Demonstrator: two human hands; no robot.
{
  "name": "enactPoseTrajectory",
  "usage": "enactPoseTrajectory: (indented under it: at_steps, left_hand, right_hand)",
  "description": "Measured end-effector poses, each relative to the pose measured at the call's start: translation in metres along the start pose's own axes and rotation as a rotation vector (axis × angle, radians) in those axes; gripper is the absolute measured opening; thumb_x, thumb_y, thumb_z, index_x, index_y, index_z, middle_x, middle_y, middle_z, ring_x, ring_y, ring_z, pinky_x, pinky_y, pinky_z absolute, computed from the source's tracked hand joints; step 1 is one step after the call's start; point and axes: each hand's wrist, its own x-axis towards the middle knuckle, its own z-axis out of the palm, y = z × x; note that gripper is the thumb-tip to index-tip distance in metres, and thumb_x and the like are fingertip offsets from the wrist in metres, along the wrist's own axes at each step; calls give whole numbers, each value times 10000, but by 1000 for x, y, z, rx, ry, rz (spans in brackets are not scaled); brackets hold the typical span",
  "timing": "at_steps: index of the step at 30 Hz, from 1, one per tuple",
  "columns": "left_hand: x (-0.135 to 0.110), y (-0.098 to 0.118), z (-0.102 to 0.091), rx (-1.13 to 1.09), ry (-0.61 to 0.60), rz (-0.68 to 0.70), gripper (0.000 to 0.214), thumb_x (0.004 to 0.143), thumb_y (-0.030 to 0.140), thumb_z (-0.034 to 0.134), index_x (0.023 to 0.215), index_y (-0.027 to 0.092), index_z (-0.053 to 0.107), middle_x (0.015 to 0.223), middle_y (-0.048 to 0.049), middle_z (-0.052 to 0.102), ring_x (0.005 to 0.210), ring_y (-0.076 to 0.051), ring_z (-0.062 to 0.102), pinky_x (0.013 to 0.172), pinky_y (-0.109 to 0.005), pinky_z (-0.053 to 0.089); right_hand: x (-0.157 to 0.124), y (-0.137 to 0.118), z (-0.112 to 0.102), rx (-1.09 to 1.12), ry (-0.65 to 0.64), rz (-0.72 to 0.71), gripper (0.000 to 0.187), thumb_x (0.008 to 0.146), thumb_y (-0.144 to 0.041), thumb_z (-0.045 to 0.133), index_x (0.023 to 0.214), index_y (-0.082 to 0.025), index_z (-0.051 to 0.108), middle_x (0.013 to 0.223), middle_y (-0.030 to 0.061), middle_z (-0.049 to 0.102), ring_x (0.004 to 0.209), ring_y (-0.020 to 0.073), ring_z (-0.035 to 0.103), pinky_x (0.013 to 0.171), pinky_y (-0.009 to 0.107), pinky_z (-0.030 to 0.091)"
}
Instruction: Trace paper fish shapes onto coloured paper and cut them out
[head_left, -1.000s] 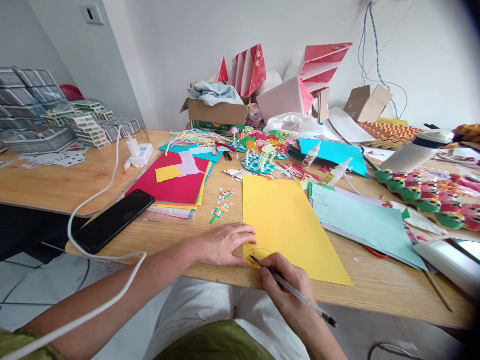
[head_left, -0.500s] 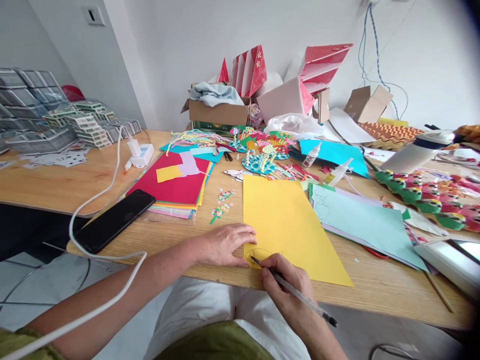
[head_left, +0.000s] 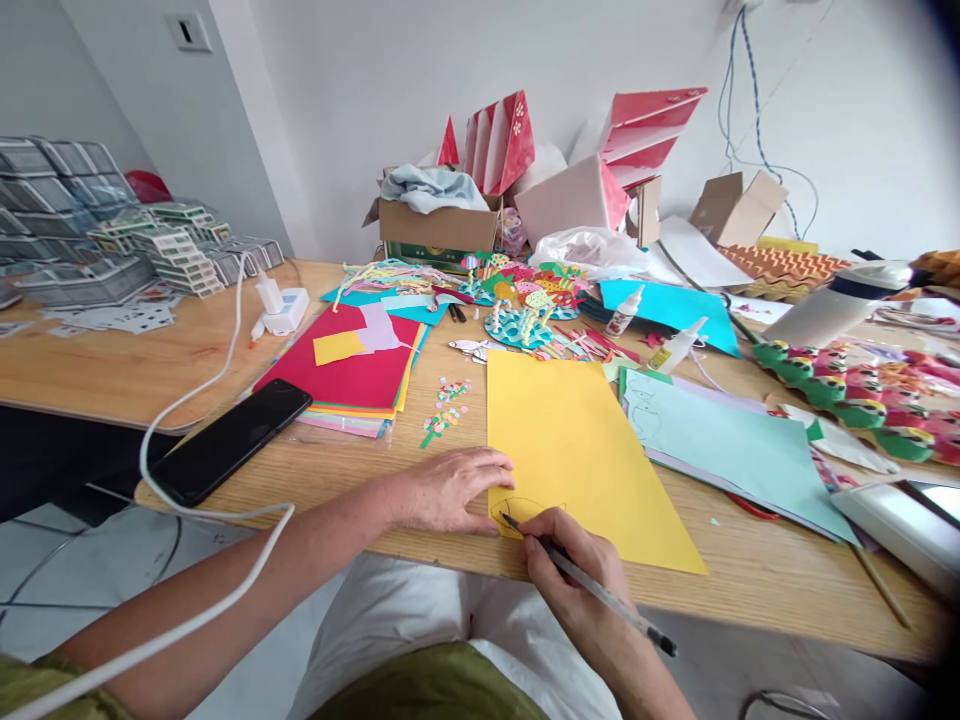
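Pinching the pen (head_left: 619, 608) a little behind its tip, between thumb and fingers, in the grip of the right hand (head_left: 577, 570). Slanting forward and left out of that grip, down to the drawn outline (head_left: 534, 500) at the near-left corner of the yellow sheet (head_left: 562, 430). Stretching, as a sheet, mostly beyond the right hand. Resting the left hand (head_left: 454, 490) loosely spread on the worktop (head_left: 345, 490), fingertips over the sheet's left edge, just beside the outline.
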Motion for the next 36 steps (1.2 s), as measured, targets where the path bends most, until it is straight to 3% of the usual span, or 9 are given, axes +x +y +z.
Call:
enactPoseTrajectory:
  at_steps: [36]
  left_hand:
    - [1, 1, -1, -7, 3, 0, 456, 743, 370, 631, 1115, 130, 524, 1258, -143, 473, 1165, -231, 441, 993, -325, 332]
  right_hand:
    - [-2, 5, 2, 15, 1, -11, 114, 776, -191, 443, 694, -190, 521, 492, -54, 497, 412, 82, 440, 411, 177, 321]
